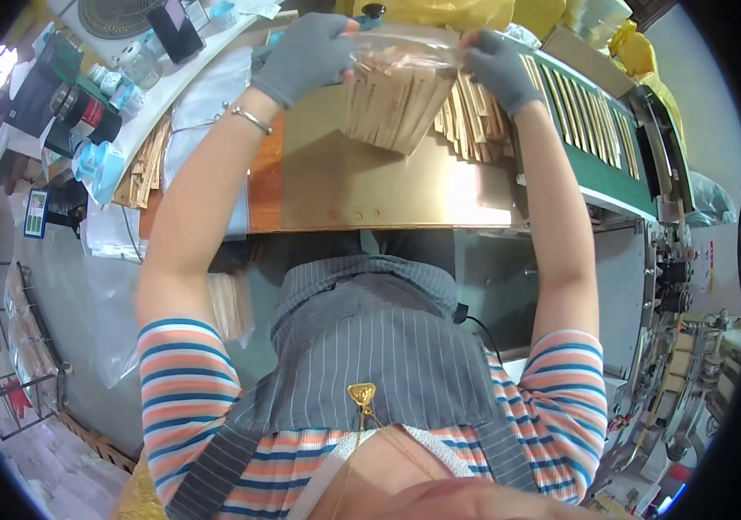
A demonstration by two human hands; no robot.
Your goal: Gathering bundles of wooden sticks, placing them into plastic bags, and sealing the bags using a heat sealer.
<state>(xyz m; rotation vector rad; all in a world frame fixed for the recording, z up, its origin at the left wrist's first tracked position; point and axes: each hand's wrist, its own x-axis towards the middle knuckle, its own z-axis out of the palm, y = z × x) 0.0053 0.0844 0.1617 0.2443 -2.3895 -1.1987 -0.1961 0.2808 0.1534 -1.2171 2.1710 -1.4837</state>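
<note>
A clear plastic bag (409, 42) full of slim tan paper packets (395, 108) is held up over the far part of the table. My left hand (308, 59), in a grey glove with bare fingertips, is closed on the left side of the bag's mouth. On the other side, my right hand (500, 71), gloved the same way, pinches the right corner of the mouth. The bag's top is stretched between both hands, and the packets stand side by side in it. Just right of the bag, loose tan packets (476, 126) lie in a pile beneath my right hand.
A green conveyor (587, 113) with packets in a row runs along the right. Clear plastic bags (206, 113) lie left of the metal table plate (318, 186). Jars (138, 65), a tape dispenser (97, 169) and a phone (175, 30) crowd the white shelf at left.
</note>
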